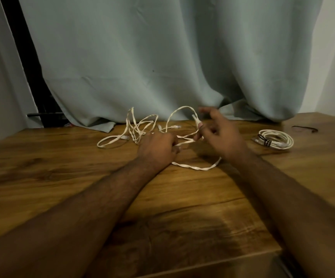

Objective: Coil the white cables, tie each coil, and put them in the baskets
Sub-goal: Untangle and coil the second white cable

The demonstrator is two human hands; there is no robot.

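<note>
A wooden table (62,167) fills the lower view, its far edge meeting a pale green curtain (162,57) that hangs along twelve o'clock and drapes onto the wood. The near edge shows at five o'clock, where the tabletop ends in a corner. Bare wood spreads wide toward nine o'clock and between the forearms at six o'clock.

A loose white cable (136,129) sprawls near the table's far edge at about eleven to twelve o'clock, its loops rising off the wood and one strand curving back toward the person under the right hand. At two o'clock a coiled white cable (276,140) lies flat, bound at its left side with a dark tie (267,143), well apart from the loose one. Beyond it, nearer the curtain, a dark loose tie (305,128) lies on the wood.

The left hand (158,147) sits at centre, fingers clenched round a strand of the loose cable. The right hand (220,133), just beside it toward one o'clock, pinches the cable near its connector end (196,120) with thumb and a finger, the other fingers spread loosely.
</note>
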